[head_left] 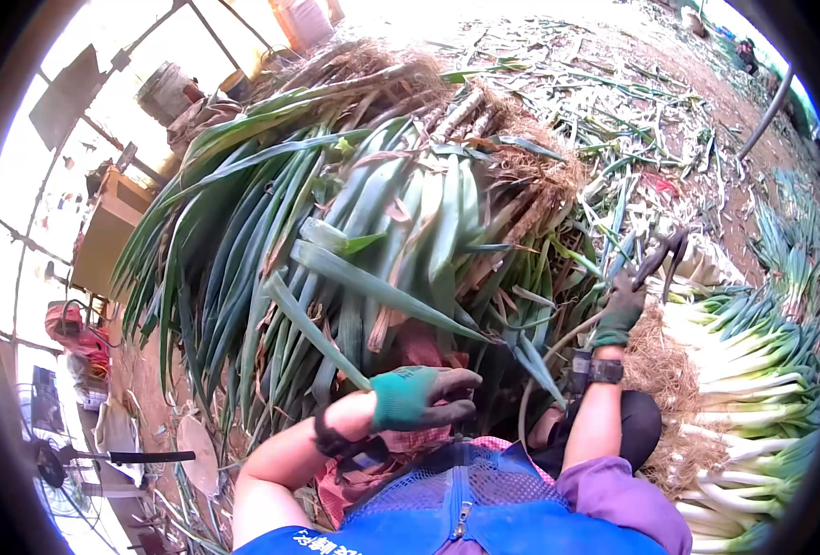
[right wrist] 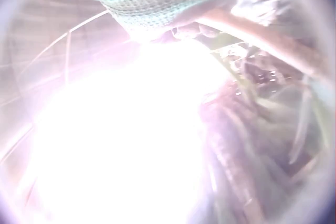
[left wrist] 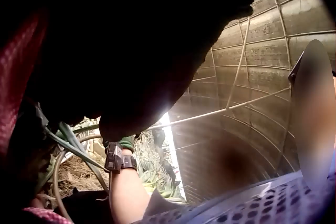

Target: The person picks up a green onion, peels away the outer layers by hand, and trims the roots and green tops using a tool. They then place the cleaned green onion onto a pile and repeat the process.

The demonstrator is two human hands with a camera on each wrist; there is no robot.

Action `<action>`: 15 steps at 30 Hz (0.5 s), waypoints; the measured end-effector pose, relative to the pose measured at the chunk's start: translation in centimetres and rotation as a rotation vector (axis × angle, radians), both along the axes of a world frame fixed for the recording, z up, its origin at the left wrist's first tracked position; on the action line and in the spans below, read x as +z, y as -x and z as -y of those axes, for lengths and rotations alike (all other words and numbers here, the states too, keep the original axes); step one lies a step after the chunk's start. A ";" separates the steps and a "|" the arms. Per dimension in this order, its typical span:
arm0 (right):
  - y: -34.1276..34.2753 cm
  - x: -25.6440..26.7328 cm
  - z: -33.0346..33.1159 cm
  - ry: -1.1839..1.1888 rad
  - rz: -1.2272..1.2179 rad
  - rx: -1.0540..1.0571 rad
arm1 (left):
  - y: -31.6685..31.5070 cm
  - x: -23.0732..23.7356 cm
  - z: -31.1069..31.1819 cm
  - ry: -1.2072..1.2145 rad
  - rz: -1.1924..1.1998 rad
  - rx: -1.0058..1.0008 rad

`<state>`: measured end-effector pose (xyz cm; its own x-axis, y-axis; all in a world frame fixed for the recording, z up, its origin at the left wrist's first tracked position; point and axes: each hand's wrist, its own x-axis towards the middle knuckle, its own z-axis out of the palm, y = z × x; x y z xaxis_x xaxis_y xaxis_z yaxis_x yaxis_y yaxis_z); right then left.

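Observation:
My left hand (head_left: 426, 398), in a green and grey glove, is in front of the blue vest with its fingers loosely bent and nothing in them. A long green leaf (head_left: 313, 328) from the leek pile (head_left: 373, 231) reaches down to its wrist. To the right, my gloved right hand (head_left: 621, 310) grips a dark forked tool (head_left: 669, 257). A tan hose (head_left: 558, 351) curves down from that hand, and in the right wrist view the hose (right wrist: 262, 37) runs past the glove (right wrist: 157, 3). Glare hides much of that view; the left wrist view is mostly dark.
Trimmed leeks (head_left: 743, 398) with white stems lie in a row at the right, roots towards me. Leaf scraps (head_left: 613, 92) cover the ground behind the pile. At the left stand a fan (head_left: 51, 462), a cardboard box (head_left: 110, 231) and a bucket (head_left: 165, 92).

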<state>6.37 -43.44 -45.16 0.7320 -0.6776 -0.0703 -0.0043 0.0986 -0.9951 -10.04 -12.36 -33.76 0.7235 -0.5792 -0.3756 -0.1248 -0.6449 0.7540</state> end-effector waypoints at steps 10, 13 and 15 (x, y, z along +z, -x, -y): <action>-0.1 7.6 3.1 -0.738 0.106 0.921 | -9.3 11.7 -10.1 0.417 0.001 0.370; 1.6 4.6 0.0 -0.742 -0.013 0.795 | -15.3 9.9 -13.8 0.237 0.310 0.537; 2.5 2.5 -1.9 -0.797 -0.074 0.738 | -19.2 8.9 -15.3 0.085 0.372 0.566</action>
